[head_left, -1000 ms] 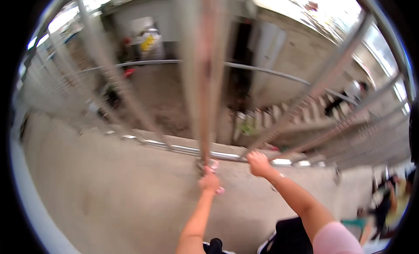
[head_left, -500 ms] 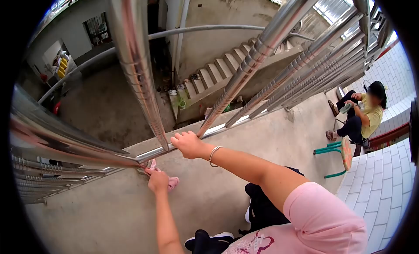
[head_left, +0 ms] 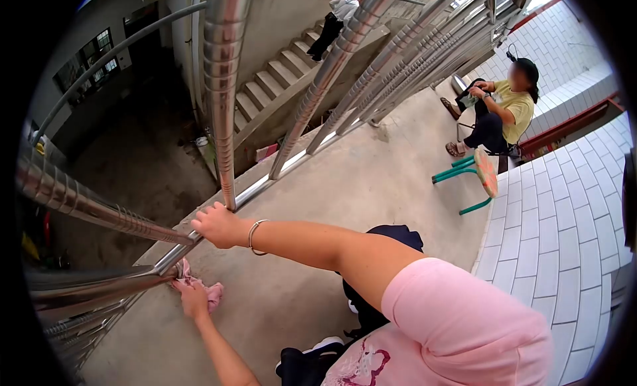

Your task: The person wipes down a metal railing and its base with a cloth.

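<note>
My left hand [head_left: 192, 300] is closed on a pink cloth [head_left: 213, 294], at the foot of a metal post of the railing, low over the concrete floor. Part of the cloth hangs out beside the hand. Higher and to the right, my right hand [head_left: 219, 225], with a bracelet [head_left: 254, 237] on its wrist, is wrapped round the bottom rail [head_left: 252, 191] next to an upright bar [head_left: 219, 87]. Its fingertips are partly hidden by the rail.
A stool with teal legs [head_left: 486, 172] stands at the right, near a seated person in a yellow top [head_left: 514, 104] by the white tiled wall [head_left: 551, 220]. Beyond the railing are concrete stairs [head_left: 279, 74], with another person partly visible, and a lower yard.
The view has swung right, so the railing and both hands lie further left and more of the tiled wall shows. Both hands stay low at the rail, the left with the cloth.
</note>
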Tool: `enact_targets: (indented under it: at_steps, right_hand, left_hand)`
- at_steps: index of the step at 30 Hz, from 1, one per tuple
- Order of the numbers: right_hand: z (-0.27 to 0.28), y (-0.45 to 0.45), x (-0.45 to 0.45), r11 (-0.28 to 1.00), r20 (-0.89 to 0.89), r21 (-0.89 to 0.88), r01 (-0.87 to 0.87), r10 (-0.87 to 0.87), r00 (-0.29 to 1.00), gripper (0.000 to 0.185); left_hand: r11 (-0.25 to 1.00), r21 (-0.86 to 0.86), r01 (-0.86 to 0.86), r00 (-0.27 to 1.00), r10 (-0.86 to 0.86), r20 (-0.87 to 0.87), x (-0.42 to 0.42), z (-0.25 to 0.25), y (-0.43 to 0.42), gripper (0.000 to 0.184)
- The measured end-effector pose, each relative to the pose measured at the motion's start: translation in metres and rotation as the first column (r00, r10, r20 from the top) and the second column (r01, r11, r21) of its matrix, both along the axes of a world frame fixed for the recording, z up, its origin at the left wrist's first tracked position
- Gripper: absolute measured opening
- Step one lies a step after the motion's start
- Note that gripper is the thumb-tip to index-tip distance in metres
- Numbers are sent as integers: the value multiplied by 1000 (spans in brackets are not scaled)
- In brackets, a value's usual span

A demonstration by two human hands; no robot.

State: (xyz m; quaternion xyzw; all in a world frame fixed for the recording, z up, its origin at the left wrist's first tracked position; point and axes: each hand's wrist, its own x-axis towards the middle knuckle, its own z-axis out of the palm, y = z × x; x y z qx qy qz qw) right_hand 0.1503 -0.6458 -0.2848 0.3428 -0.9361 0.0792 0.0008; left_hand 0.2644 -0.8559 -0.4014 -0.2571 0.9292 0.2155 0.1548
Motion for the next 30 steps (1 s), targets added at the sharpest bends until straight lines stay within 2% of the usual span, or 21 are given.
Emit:
enact_targets:
  at_steps: [2, 9, 11, 14, 18, 20, 21, 23, 24, 25, 26, 27, 28, 29, 30]
  right_hand:
    - [1, -1, 0, 1000, 14, 7, -4, 4, 1000, 22]
    - [0, -1, 0, 1000, -11, 19, 6, -6, 1000, 22]
    - [1, -1, 1, 1000, -15, 12, 7, -6, 1000, 22]
    - [1, 0, 0, 1000, -35, 10, 0, 0, 999, 22]
    - [1, -1, -2, 1000, 39, 18, 4, -5, 999, 27]
    - [2, 0, -1, 1000, 47, 31, -2, 0, 999, 26]
    - [0, 0, -1, 1000, 27, 28, 10, -11, 1000, 25]
    - [-5, -1, -3, 999, 2, 1, 33, -33, 999, 21]
    - [-2, -3, -4, 999, 6, -27, 32, -32, 999, 19]
    - [0, -3, -8, 999, 93, 46, 24, -28, 995, 26]
    - [-5, -2, -11, 999, 105, 38, -1, -3, 994, 27]
    - [-7, -3, -11, 997, 73, 66, -27, 22, 997, 28]
    - [-8, -2, -14, 996, 98, 82, -32, 24, 995, 30]
    - [-2, -4, -14, 991, 120, 129, -44, 29, 992, 28]
    - [-4, -3, -13, 998, 108, 55, -43, 37, 993, 25]
  left_hand:
    - [999, -29, -19, 997, 17, -69, 0, -21, -8, 72]
    - [999, -33, -15, 998, 13, -68, -5, -26, -26, 72]
    - [1000, 27, -14, 978, 19, -206, -5, -32, -34, 71]
    - [990, 130, 48, 955, -7, -296, -7, -35, -44, 68]
    - [995, 100, 24, 973, 0, -230, -7, -43, -51, 65]
    - [989, 117, 94, 951, -54, -305, -6, -54, -59, 64]
    - [989, 117, 90, 952, -51, -301, -11, -35, -50, 64]
    - [997, 54, 56, 998, -54, -27, -17, -1, -44, 61]
    - [697, -384, 605, 602, -717, -352, -24, -27, -60, 55]
    - [857, -271, 438, 841, -497, -213, -13, -60, -58, 48]
    - [903, -52, 427, 895, -413, 169, -23, -7, -37, 47]
    - [888, -96, 450, 887, -432, 164, -19, -11, -30, 49]
    - [946, -30, 323, 939, -316, 138, -16, 29, -12, 57]
    - [973, -50, 227, 966, -219, 140, -14, 65, 4, 53]
    - [994, 67, -81, 976, 65, 209, -16, 41, 4, 50]
